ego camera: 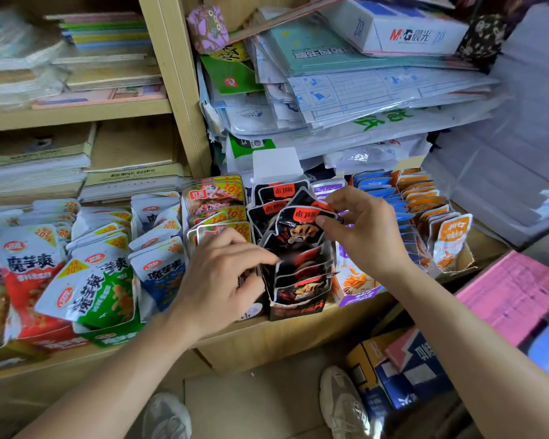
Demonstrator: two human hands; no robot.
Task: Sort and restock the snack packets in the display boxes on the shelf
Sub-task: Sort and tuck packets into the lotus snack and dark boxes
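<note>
- On the wooden shelf (298,339), mid-row, there's the black display box (295,308), with dark packs standing in a row inside.
- Above its back half, the right hand (365,236) pinches a black packet (298,226) by the top edge, thumb and fingers.
- At the box's left wall, the left hand (219,280) has its fingers curled; honestly can't tell if it's gripping anything.
- A purple box (355,296) is just beside it on the right, with red-and-yellow packets (216,198) on the left.

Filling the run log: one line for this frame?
left hand grips black display box | right hand pinches black packet above it | phase: restocking
</note>
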